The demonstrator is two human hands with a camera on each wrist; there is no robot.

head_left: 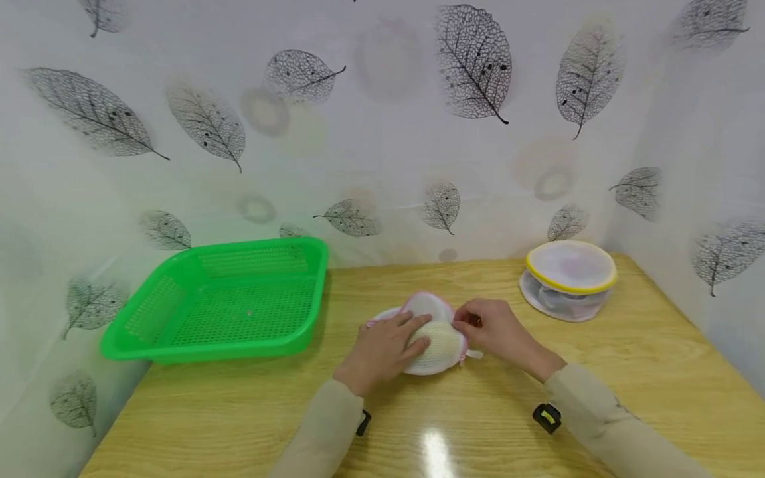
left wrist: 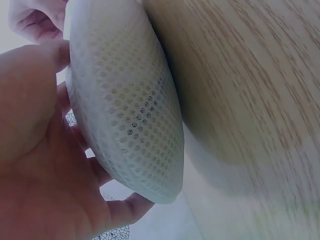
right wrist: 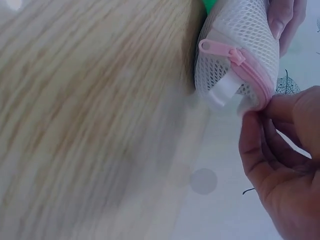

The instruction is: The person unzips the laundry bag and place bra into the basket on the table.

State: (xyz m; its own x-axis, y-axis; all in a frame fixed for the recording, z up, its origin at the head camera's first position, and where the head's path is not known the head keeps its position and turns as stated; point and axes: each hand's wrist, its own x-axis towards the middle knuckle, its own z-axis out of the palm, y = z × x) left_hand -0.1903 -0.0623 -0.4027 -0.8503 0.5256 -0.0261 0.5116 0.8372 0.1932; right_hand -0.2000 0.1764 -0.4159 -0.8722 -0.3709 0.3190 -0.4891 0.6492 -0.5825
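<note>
A white mesh laundry bag [head_left: 438,345] with pink trim bulges on the table in front of me. My left hand [head_left: 388,345] holds it from the left, thumb and fingers spread over its upper side; in the left wrist view the fingers [left wrist: 131,209] pass behind the rounded mesh. My right hand [head_left: 493,332] pinches the bag's pink edge between thumb and fingertips. Close to that pinch, in the right wrist view, are a pink zipper pull [right wrist: 216,48] and a white fabric tab [right wrist: 225,89]. The bag's contents are hidden.
A green plastic basket [head_left: 305,342] with perforated sides stands at the left. At the back right are a yellow-rimmed white mesh bag [head_left: 570,265] and white mesh fabric beneath it. A leaf-patterned curtain [head_left: 382,146] hangs behind the wooden table [head_left: 627,398].
</note>
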